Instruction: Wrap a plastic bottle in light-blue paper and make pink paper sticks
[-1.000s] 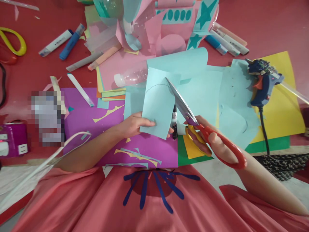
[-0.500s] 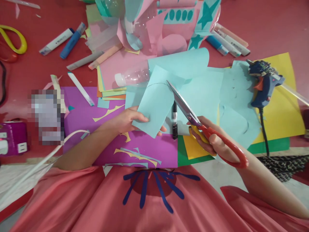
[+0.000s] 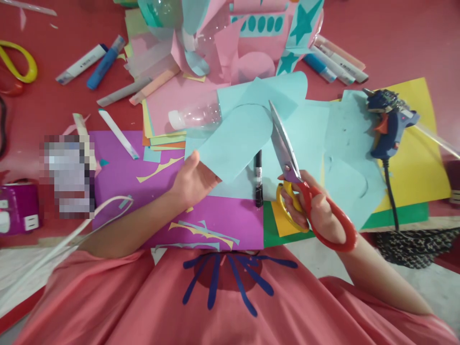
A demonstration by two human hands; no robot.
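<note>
Dressed in a coral garment (image 3: 136,297) with dark-blue strokes across the front, a person works with both hands over a crowded red table (image 3: 402,43). Along the near edge, thin yellow and blue scraps (image 3: 201,232) lie on a purple sheet (image 3: 233,213), beside a green sheet (image 3: 402,216).

The right hand (image 3: 325,211) grips a large pair of scissors (image 3: 287,155), thumb through the red loop and fingers in the yellow one. The left hand (image 3: 192,184) is open, thumb raised, its fingertips at the near edge of a light-blue paper piece (image 3: 239,136). That piece — marked with a dark curved line — sits tilted at center, between the hands and over other light-blue paper, with the scissors' blades at its right side, close together and pointing away from the person.

A black pen (image 3: 258,179) lies just beside the piece, near the blades. To the right, a blue glue gun (image 3: 388,132) rests on paper near a yellow sheet (image 3: 427,163). Beyond the piece, a clear bottle (image 3: 199,116) with a white cap lies on its side against a curled light-blue sheet (image 3: 287,88).

Farther back, markers (image 3: 334,60) flank a pink paper construction (image 3: 255,55) decorated with teal stars and ovals — partly out of view.
</note>
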